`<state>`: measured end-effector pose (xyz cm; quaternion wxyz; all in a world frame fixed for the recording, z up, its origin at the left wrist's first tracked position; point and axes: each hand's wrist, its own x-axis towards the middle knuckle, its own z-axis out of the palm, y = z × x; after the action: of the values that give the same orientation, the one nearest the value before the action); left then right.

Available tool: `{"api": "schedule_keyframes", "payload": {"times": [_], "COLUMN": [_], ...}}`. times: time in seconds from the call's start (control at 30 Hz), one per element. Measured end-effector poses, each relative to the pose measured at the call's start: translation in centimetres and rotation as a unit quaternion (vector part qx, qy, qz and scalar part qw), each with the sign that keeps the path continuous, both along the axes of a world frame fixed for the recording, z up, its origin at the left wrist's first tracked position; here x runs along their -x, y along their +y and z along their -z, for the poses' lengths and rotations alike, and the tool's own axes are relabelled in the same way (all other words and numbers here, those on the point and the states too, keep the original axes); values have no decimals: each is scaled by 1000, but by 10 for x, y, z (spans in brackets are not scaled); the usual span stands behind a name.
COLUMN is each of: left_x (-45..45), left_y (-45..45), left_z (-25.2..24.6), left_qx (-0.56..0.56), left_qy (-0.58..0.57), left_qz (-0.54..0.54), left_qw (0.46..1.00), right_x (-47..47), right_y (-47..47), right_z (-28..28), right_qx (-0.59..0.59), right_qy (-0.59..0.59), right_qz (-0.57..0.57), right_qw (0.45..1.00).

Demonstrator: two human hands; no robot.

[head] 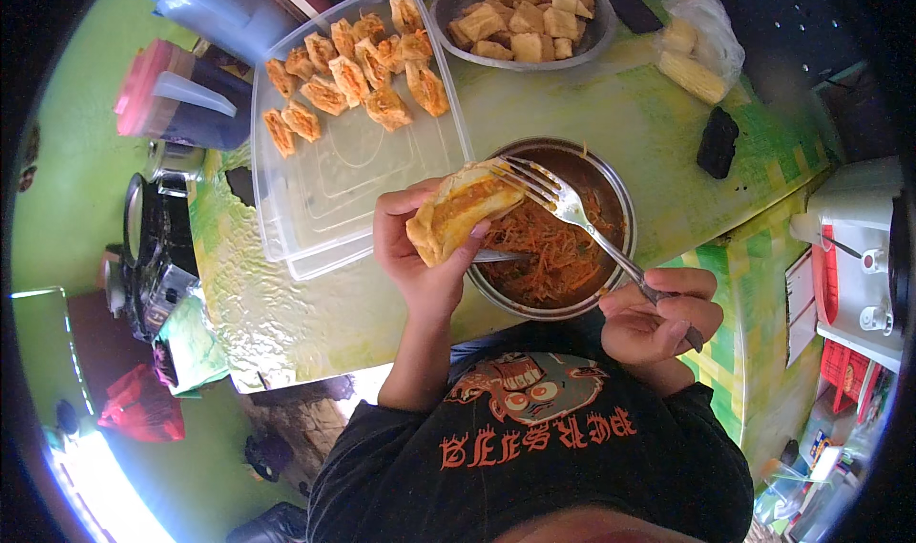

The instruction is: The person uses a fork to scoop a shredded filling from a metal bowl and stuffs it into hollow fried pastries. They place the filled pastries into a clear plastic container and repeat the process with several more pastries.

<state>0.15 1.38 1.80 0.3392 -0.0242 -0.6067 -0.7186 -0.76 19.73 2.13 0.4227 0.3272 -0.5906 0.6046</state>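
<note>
My left hand [429, 249] holds a fried tofu piece [469, 203], slit open along its upper side with orange colour inside. A metal fork [576, 210] is in my right hand [662, 317], its tines at the tofu's right end. Below both sits a steel bowl [628, 221] of shredded orange vegetable filling [551, 249], with another utensil's metal handle [497, 255] partly hidden behind my left hand. To the left, a clear plastic tray [358, 185] bears several stuffed tofu pieces [351, 78]. A grey bowl [529, 62] of unfilled tofu blocks [526, 17] stands at the back.
A plastic bag with yellow blocks [694, 56] and a dark lump [718, 142] lie at the right on the table cover [644, 121]. A pink-lidded pitcher [179, 96] and a blue jug [222, 10] stand beyond the tray. A dark flat object [624, 2] lies beside the grey bowl.
</note>
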Motion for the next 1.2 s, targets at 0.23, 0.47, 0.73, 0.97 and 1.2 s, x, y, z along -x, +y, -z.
{"api": "schedule_keyframes", "payload": {"times": [0.23, 0.47, 0.73, 0.97, 1.2], "left_x": [-5, -11, -10, 24, 76], "left_y": [-11, -40, -79, -162, -215], "left_z": [-16, -28, -43, -60, -47], "left_qx": [-31, 190, 185, 380, 453], "left_qy": [-136, -162, -223, -196, -293], "left_qz": [29, 25, 63, 115, 166], "left_qw": [990, 968, 955, 897, 826], "right_x": [6, 6, 6, -2, -3], "right_y": [15, 22, 27, 23, 23], "right_z": [2, 4, 8, 6, 7], "right_qx": [-3, -21, 51, 75, 22], "right_qy": [-17, -15, -36, -109, -112], "right_qz": [72, 161, 103, 156, 155], "right_qw": [997, 987, 993, 979, 981]}}
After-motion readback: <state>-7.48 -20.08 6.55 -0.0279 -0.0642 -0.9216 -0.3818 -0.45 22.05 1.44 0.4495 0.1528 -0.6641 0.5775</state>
